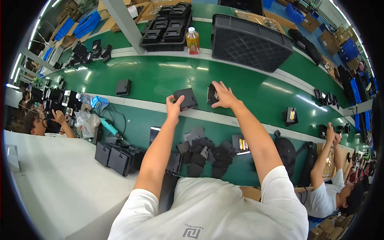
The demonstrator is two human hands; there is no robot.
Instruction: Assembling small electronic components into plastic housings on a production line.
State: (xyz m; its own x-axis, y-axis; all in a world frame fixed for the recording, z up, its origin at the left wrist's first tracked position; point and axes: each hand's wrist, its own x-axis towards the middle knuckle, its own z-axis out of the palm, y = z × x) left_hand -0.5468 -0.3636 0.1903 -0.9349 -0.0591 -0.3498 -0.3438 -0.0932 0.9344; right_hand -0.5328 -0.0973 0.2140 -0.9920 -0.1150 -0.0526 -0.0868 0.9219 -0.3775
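Note:
My left hand grips a square black plastic box, thumb on top, above the pale rail along the near side of the green belt. My right hand, its fingers spread, is at another black unit that shows an open side; whether fingertips touch it I cannot tell. Nearer me, between my forearms, lies a heap of thin black plastic pieces. Beside that heap is an open black unit with shiny metal parts.
A closed black box and an open unit stand on the belt. Several black cases and a teal power screwdriver lie to my left. Beyond are a bottle and a black crate. Co-workers sit on both sides.

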